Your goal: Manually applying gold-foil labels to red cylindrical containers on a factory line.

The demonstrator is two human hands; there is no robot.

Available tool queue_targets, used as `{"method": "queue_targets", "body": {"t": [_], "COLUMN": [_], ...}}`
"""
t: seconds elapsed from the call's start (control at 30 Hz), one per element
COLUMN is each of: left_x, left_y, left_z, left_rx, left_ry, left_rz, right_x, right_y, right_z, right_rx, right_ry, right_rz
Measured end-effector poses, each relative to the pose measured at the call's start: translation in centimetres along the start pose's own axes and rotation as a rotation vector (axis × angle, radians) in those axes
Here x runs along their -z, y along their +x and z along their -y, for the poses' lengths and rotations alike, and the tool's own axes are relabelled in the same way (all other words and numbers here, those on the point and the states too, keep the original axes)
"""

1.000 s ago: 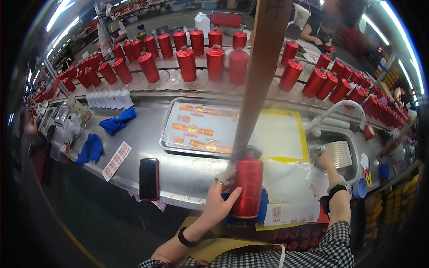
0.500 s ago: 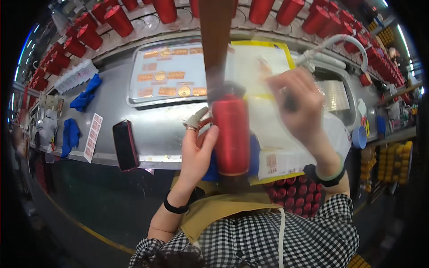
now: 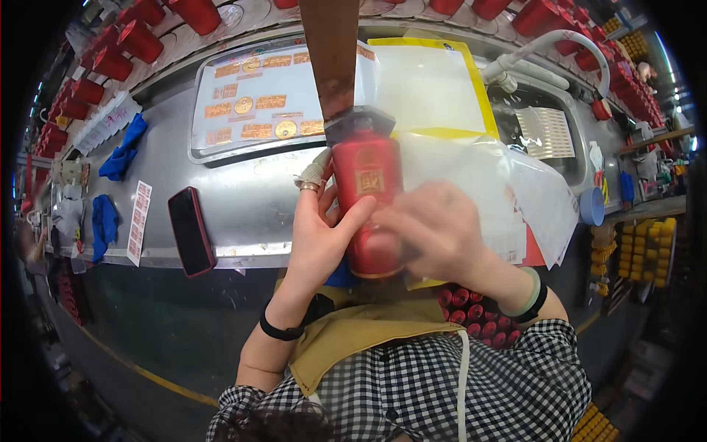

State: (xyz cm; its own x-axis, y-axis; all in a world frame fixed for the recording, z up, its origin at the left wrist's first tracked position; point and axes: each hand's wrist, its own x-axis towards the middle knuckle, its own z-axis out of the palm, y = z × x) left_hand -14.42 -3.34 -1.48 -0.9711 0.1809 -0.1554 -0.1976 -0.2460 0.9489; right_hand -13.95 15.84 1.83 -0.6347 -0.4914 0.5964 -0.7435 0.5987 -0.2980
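Note:
A glossy red bottle (image 3: pixel 359 254) with a gold square emblem (image 3: pixel 369 182) on its front lies in front of me, its top against a dark angular block (image 3: pixel 359 121). My left hand (image 3: pixel 324 221) grips it from the left, thumb on the front and fingers around the side. A pale wrap covers one fingertip of that hand, with a ring below it. My right hand (image 3: pixel 434 228) is at the bottle's right side, fingers bent over the front under the emblem. Motion blurs it, so whether it holds anything is unclear.
A brown post (image 3: pixel 329 55) rises beyond the bottle. At left are a white tray (image 3: pixel 202 153) of gold decals, a phone (image 3: pixel 191 232), a printed strip (image 3: pixel 138 221) and blue cloths (image 3: pixel 104 227). At right lie a yellow-edged sheet (image 3: pixel 482 92), a sink (image 3: pixel 582 140) and a faucet (image 3: pixel 545 44).
My right hand has come down and left from above the pale sheets onto the bottle. A gold emblem now shows on the bottle's front. My left hand still grips it; the whole view has shifted.

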Motion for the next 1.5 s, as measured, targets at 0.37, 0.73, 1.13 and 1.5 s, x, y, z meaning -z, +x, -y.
{"method": "queue_targets", "body": {"t": [0.37, 0.73, 1.13, 1.5], "left_x": [-0.9, -1.2, -1.1, -0.9], "left_y": [-0.3, -0.3, -0.2, 0.2], "left_z": [-0.1, -0.1, -0.2, -1.0], "left_rx": [0.061, 0.064, 0.044, 0.089], "left_ry": [-0.095, -0.097, -0.107, -0.195], "left_rz": [0.014, -0.008, 0.004, -0.032], "right_x": [-2.8, -2.6, -2.6, -2.5], "right_y": [4.0, 4.6, 4.8, 4.3], "right_z": [-4.8, -4.6, -4.5, -4.7], "right_rx": [-0.879, -0.924, -0.93, -0.967], "right_ry": [0.561, 0.681, 0.667, 0.722], "right_rz": [0.111, 0.107, 0.113, 0.072]}}
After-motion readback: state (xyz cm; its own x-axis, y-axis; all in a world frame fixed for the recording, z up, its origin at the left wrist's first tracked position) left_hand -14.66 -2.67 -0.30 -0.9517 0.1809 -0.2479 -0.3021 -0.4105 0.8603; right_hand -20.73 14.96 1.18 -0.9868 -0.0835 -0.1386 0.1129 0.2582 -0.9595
